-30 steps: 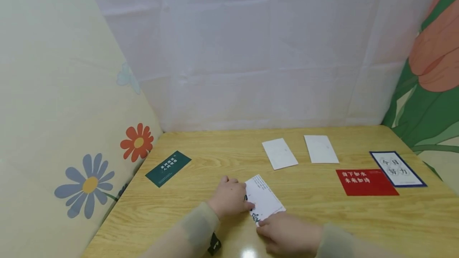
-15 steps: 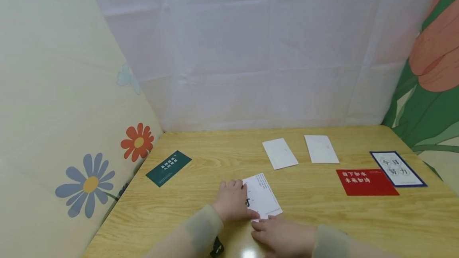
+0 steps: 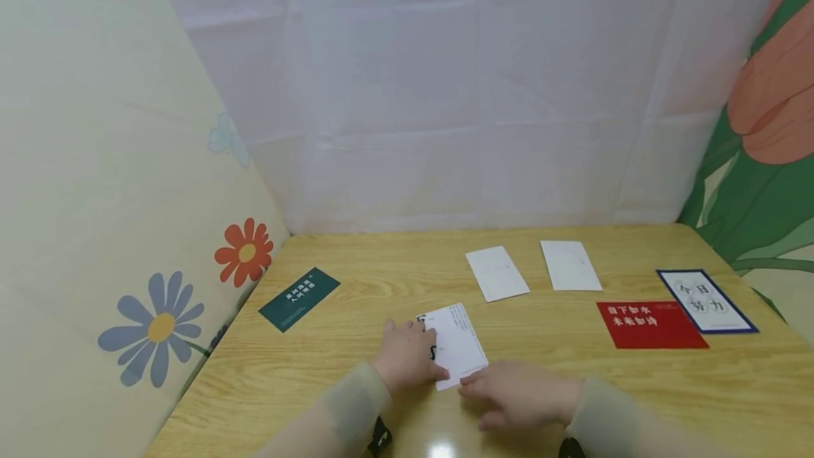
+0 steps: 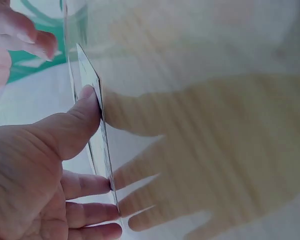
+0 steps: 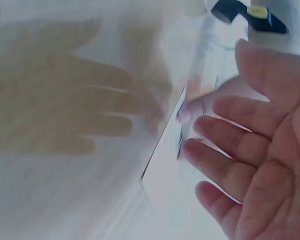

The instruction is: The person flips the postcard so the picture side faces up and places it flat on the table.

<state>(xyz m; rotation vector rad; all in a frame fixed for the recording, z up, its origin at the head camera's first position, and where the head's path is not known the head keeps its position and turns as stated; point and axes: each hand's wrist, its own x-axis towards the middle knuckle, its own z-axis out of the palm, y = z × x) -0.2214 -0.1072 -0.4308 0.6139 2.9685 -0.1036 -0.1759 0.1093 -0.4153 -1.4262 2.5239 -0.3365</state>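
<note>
A white card [image 3: 463, 345] with black brush lettering and small print lies on the table at front centre, slightly turned. My left hand [image 3: 407, 355] rests over its left edge and covers part of the lettering. In the left wrist view, the thumb [image 4: 82, 112] and extended fingertips touch the card [image 4: 88, 67] without curling round it. At the card's lower right corner is my right hand [image 3: 518, 394], fingertips right by the edge. The right wrist view shows that hand [image 5: 260, 155] with relaxed, spread fingers and nothing in its palm.
Two white cards, one [image 3: 497, 273] left of the other [image 3: 570, 265], lie towards the back. A red card [image 3: 649, 327] partly lies under a blue-bordered card [image 3: 706, 300] at right. A green card [image 3: 299, 300] is at left. A white cloth [image 3: 413, 90] hangs behind the wooden table [image 3: 381, 260].
The lettered card has shifted left and turned straighter under the hands. My right hand has drawn back from it a little, to the right. The other cards have stayed put.
</note>
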